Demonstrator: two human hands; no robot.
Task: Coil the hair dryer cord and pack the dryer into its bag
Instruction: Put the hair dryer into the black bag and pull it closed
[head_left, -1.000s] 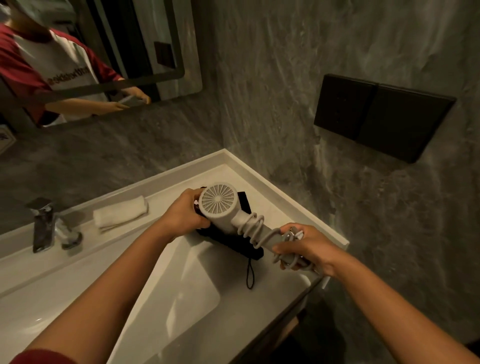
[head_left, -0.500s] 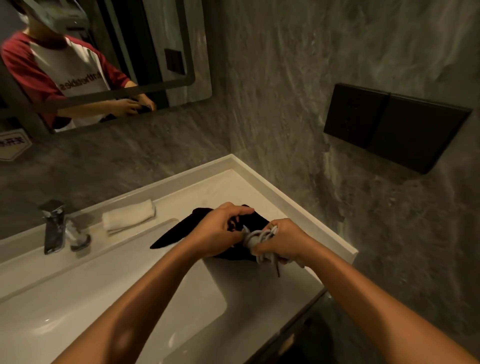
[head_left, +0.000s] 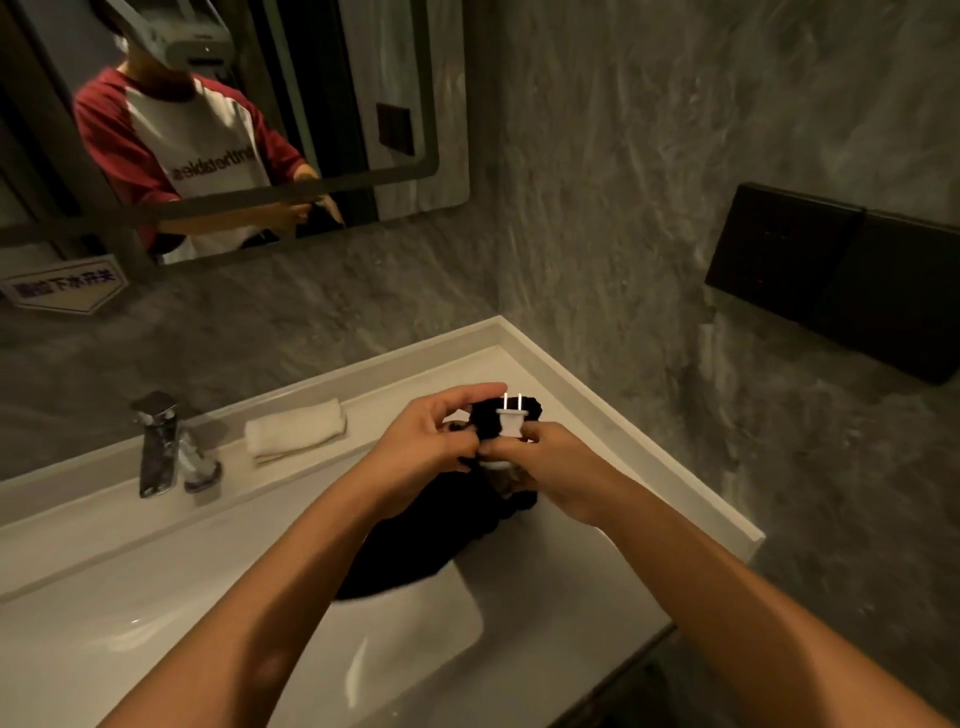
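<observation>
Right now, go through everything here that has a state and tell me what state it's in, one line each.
black bag: on the counter, mouth gathered between both hands.
plug: sticking out of the bag mouth, prongs up.
hair dryer: hidden, apparently inside the bag.
left hand: pinching the bag mouth.
right hand: closed on the bag just below the plug.
faucet: no water visible.
towel: folded, beside the basin.

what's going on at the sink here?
A person stands at a bathroom sink packing a hair dryer into a black bag. Both hands are at the bag's mouth: the left hand pinches the fabric, the right hand holds the white plug, whose two prongs point up, out of the opening. The dryer body is hidden, apparently inside the bag, which hangs partly over the basin. A rolled towel and the tap sit untouched to the left.
</observation>
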